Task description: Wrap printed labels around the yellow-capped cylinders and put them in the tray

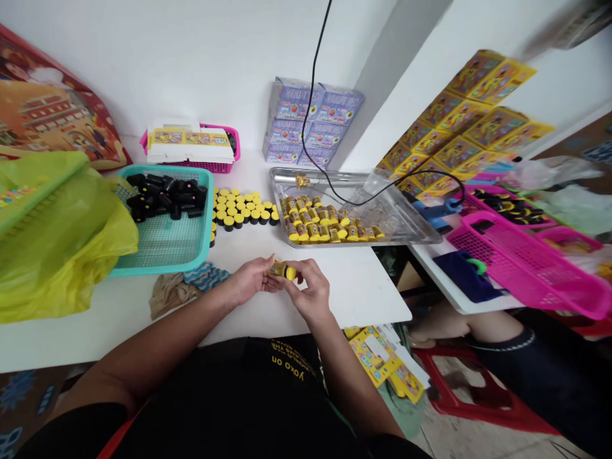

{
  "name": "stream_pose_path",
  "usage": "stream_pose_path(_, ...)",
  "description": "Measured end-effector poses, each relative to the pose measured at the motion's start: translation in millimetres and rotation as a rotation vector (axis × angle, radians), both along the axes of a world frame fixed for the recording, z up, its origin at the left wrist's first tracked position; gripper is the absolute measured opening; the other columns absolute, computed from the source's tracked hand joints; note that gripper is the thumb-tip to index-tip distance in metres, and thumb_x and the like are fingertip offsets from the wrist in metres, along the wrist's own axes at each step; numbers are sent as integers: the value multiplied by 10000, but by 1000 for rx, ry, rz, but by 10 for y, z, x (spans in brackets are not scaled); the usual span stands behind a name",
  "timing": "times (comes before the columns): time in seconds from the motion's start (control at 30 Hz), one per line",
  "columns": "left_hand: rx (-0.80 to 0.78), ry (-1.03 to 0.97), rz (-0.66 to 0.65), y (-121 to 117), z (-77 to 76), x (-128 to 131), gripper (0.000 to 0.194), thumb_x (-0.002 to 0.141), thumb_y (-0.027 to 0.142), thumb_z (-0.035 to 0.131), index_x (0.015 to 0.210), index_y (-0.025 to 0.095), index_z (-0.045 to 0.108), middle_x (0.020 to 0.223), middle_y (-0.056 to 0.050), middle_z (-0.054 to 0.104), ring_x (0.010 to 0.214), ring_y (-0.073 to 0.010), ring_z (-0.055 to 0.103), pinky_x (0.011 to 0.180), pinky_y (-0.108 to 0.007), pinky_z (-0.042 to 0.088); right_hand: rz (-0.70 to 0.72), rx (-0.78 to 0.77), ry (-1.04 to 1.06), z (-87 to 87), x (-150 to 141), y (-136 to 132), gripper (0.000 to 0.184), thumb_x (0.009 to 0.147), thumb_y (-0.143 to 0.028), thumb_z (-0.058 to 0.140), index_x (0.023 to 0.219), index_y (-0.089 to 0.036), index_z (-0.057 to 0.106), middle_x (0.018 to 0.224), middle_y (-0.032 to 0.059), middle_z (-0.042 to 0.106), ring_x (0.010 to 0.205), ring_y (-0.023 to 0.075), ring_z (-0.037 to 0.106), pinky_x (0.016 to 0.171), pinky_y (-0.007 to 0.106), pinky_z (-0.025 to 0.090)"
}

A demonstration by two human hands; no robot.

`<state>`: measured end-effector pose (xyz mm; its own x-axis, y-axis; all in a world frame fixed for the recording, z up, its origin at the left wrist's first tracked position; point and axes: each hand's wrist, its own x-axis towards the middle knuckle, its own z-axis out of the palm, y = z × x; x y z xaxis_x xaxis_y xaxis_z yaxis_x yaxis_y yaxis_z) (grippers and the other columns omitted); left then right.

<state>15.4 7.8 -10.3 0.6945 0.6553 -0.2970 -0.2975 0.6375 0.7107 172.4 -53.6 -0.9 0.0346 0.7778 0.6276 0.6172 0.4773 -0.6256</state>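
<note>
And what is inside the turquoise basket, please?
A heap of black pieces lies toward the back of the turquoise basket; mesh floor shows in front. What is under the heap is covered.

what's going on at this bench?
A person is holding a small yellow-ended cylinder in the fingers of both hands, left hand and right hand, above the white table. Beyond it, similar small yellow cylinders lie grouped in a metal tray. Left of the tray, yellow-topped black caps stand clustered on the table, beside a teal basket holding loose black pieces.
</note>
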Motion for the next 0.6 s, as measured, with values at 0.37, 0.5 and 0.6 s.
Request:
stream_pose_path(0.37, -131, -48, 181, 76, 85, -57, 94, 761, 194, 693, 762, 100, 689, 747, -81, 694, 662, -139, 629, 687, -256, 481, 2, 7, -13, -178, -136, 75, 299, 884, -294, 614, 1174, -222, 607, 915, 59, 611, 794, 181, 605, 698, 337, 552)
stream_pose_path(0.5, -229, -39, 187, 94, 46, -38, 85, 791, 164, 649, 801, 92, 693, 761, -77, 683, 674, -129, 620, 675, -246, 479, -71, 102, -136, -273, -170, 101, 313, 869, -275, 634, 1176, -223, 608, 932, 75, 613, 837, 194, 600, 724, 349, 550)
stream_pose_path(0.6, -225, -33, 192, 90, 8, -22, 143, 808, 242, 664, 823, 101, 684, 762, -70, 670, 650, -129, 606, 652, -258, 475, -86, 139, -238, -290, -196, 97, 282, 880, -246, 616, 1162, -233, 617, 922, 75, 615, 851, 198, 591, 746, 354, 547)
